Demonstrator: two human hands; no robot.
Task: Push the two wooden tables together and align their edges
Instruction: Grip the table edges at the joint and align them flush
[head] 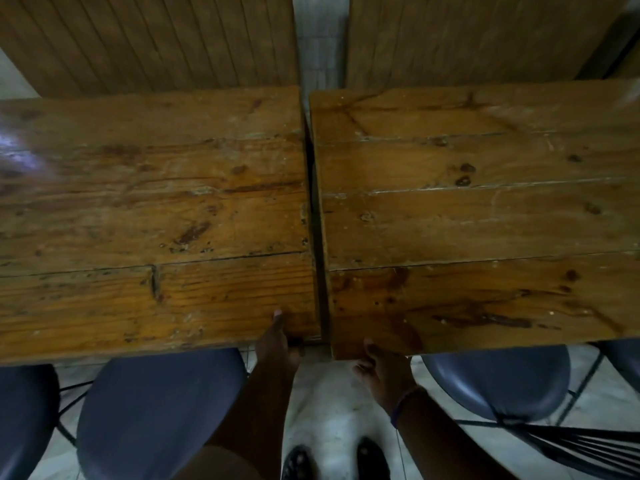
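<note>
A pale tiled floor (322, 407) shows through the narrow dark gap between the two plank tops. The left hand (277, 344) grasps the near edge of the left table (156, 209), thumb on top, just beside the gap. The right hand (377, 368) curls under the near corner of the right table (485, 220). The near edges look slightly offset; best to slide one table sideways, low and evenly, then nudge it until both edges run flush

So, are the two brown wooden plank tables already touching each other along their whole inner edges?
No, a dark gap still runs between the left wooden table and the right wooden table.
</note>
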